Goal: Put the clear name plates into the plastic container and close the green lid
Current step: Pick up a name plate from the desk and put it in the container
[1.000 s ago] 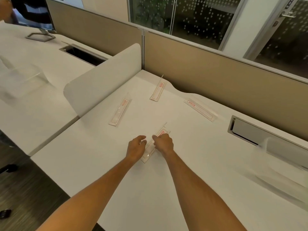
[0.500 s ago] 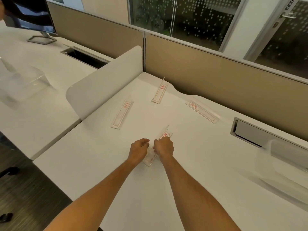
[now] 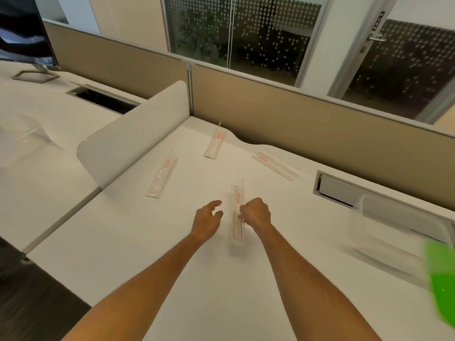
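A: What are the hands doing?

B: The right hand [image 3: 256, 212] has its fingers curled round a clear name plate [image 3: 238, 212], pinching it along its right edge about midway. The plate points away from the person, its far end with the red label beyond the knuckles. I cannot tell whether it is lifted off the white bench [image 3: 172, 267] or touching it.

A: And the left?

B: The left hand [image 3: 206, 219] is just left of that plate, apart from it, fingers loosely spread and holding nothing.

A: Where are the other plates?

B: Three lie flat on the bench beyond the hands: a left plate [image 3: 162, 177] ahead and to the left beside the white divider [image 3: 133, 134], a far plate [image 3: 215, 143] straight ahead near the beige partition [image 3: 307, 124], and a right plate [image 3: 274, 164] ahead and to the right.

A: The container?

B: The plastic container [image 3: 398, 225] sits well to the right of the right hand, blurred. The green lid [image 3: 440, 279] shows at the right edge, nearer the person than the container; whether they touch I cannot tell.
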